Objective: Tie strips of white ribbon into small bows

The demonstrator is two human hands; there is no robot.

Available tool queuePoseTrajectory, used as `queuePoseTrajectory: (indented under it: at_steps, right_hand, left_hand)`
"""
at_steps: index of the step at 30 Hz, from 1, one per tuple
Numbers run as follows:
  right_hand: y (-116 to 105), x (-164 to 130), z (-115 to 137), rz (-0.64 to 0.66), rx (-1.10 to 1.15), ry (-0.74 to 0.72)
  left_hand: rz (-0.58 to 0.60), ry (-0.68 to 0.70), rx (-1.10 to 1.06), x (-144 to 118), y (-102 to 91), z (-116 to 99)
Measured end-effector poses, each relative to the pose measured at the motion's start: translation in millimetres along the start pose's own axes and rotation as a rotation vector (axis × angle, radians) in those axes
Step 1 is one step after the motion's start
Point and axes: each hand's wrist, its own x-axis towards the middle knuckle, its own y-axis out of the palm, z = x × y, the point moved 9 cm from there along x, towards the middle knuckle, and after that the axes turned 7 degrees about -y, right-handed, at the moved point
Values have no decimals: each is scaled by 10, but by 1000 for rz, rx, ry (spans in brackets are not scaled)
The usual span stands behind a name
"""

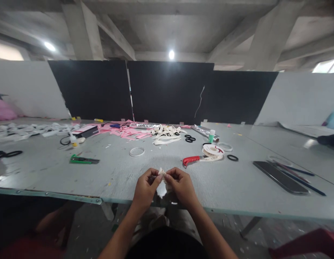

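Two hands, left hand [145, 189] and right hand [181, 187], grips pinching white ribbon piece [162, 175] at near tabletop [115, 176] edge.

two hands [145, 189], two box cutters [84, 159], one phone [280, 177]

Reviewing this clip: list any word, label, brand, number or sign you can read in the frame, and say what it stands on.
None can be read.
The ribbon spool carries dark red marks, too blurred to tell whether they are letters.
The small green bottle and the glue bottle show no legible label.
The dark flat device is blank.
The white ribbon piece pinched by the left hand and right hand bears no print.
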Motion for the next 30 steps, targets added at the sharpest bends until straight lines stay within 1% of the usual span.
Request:
queuePoseTrajectory:
  at_steps: [6, 10, 14, 17, 21, 23, 27, 30]
  right_hand:
    - [45, -24, 28, 36, 13, -20]
    - [25, -19, 34, 23, 39, -21]
    - [39, -22, 45, 36, 46, -28]
    - [79, -35, 53, 69, 41, -29]
    - [92, -44, 53, 81, 35, -25]
    - [89, -45, 56, 78, 30, -33]
    - [89, -50, 53, 74, 20, -49]
    - [76, -49, 39, 60, 14, -49]
  left_hand:
    - [29, -7, 13, 1, 28, -30]
    - [46, -10, -9, 8, 18, -14]
    - [32, -32, -35, 12, 4, 21]
    - [4, -11, -13, 6, -10, -6]
    - [15, 4, 4, -2, 3, -32]
    - [-4, 5, -7, -8, -7, -29]
    - [-106, 32, -51, -42, -66, -25]
    - [-132, 77, -47, -62, -71, -43]
